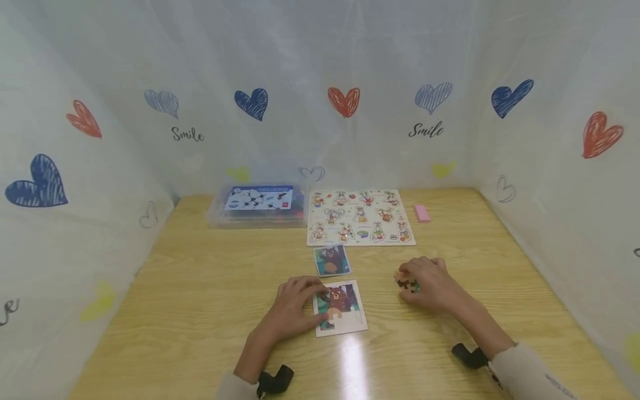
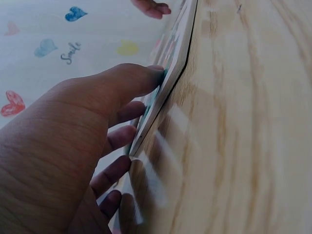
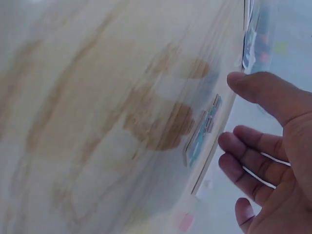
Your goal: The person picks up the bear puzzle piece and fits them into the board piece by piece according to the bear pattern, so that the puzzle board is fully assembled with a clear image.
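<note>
A square bear jigsaw point(image 1: 341, 300) lies in a pale frame on the wooden table, its upper part filled with pieces and its lower right showing bare backing. Along its left side rests my left hand point(image 1: 295, 308), thumb and forefinger touching the surface; in the left wrist view the thumb point(image 2: 139, 80) lies on the board and the other fingers spread beside its edge. To the right, my right hand point(image 1: 432, 283) hovers around a small group of loose jigsaw pieces point(image 1: 406, 281). The right wrist view shows the pieces point(image 3: 201, 134) apart from its relaxed fingers.
A matching bear picture card point(image 1: 332, 261) lies just beyond the jigsaw. Behind it are a wooden board with cartoon figures point(image 1: 360, 218), a clear plastic box point(image 1: 257, 205) with a molecule label and a pink block point(image 1: 422, 214). A white curtain with hearts surrounds the table.
</note>
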Available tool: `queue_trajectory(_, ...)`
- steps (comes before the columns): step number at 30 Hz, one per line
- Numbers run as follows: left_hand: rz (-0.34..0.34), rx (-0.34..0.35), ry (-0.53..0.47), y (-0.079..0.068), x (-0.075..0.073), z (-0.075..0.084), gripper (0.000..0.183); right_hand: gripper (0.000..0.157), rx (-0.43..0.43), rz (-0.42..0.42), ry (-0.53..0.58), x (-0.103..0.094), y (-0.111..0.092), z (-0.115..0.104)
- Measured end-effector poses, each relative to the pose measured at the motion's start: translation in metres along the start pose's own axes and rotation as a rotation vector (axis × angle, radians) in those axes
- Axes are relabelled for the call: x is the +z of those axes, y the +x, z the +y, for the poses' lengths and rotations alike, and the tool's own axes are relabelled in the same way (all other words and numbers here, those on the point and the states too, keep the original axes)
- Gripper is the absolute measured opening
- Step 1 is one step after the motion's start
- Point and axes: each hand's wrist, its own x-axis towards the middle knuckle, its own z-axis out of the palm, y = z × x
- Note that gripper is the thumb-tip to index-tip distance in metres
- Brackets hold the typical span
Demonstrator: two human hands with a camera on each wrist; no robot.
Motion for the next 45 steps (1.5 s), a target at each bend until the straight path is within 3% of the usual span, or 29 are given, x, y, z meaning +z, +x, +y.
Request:
queue_trajectory(6, 0.002, -0.004, 0.003, -0.002, -0.001, -0.002, 0.048, 0.039, 0.062, 0.003, -0.012, 0.006, 0.000, 0.001)
queue_trajectory(14, 0.010, 0.000, -0.012, -0.002, 0.002, -0.002, 0.047, 0.012, -0.016, 0.059, 0.047, 0.018, 0.010, -0.001)
queue_trajectory(18, 0.012, 0.022, 0.007, 0.001, 0.002, -0.001, 0.049, 0.014, 0.025, 0.048, 0.040, 0.016, 0.011, -0.001)
queue_trajectory(21, 0.030, 0.025, 0.018, 0.004, 0.000, -0.001, 0.049, 0.028, 0.064, 0.056, 0.028, 0.013, 0.013, -0.001)
queue_trajectory(27, -0.005, 0.001, 0.011, 0.002, 0.002, -0.001, 0.050, 0.013, 0.085, 0.015, 0.040, 0.015, 0.014, -0.003)
queue_trajectory(38, 0.022, -0.008, 0.003, 0.001, -0.003, -0.003, 0.049, 0.021, 0.040, -0.034, 0.030, 0.017, 0.018, -0.012)
queue_trajectory(45, 0.005, 0.010, -0.012, 0.001, 0.000, -0.004, 0.049, 0.021, -0.015, 0.008, 0.027, 0.018, 0.016, -0.007)
